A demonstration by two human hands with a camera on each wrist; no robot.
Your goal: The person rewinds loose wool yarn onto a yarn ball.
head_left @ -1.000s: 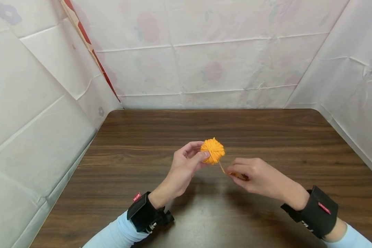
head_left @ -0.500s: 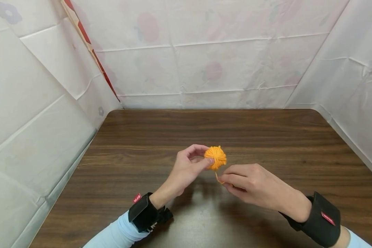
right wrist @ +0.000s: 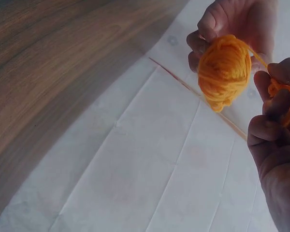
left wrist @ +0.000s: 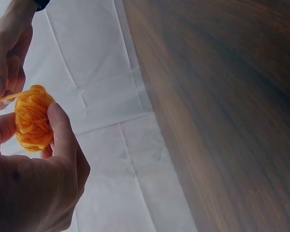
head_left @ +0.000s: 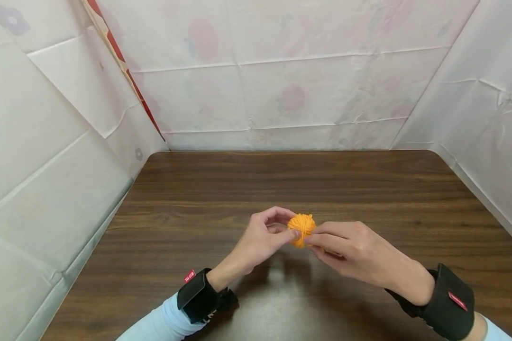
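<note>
the orange yarn ball (head_left: 301, 229) sits above the middle of the brown table (head_left: 196, 189), well inside every edge, with bare wood all round. left hand (head_left: 262, 239) pinches the ball between thumb and fingers; right hand (head_left: 350, 251) pinches its loose strand (right wrist: 285, 96), just beside the ball.

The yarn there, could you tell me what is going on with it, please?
A person holds a small orange yarn ball above a dark wooden table. The left hand grips the ball between thumb and fingers. The right hand pinches the loose strand close against the ball, with more yarn gathered in its fingers, as the right wrist view shows. The strand between hand and ball is short. White sheeting surrounds the table.
</note>
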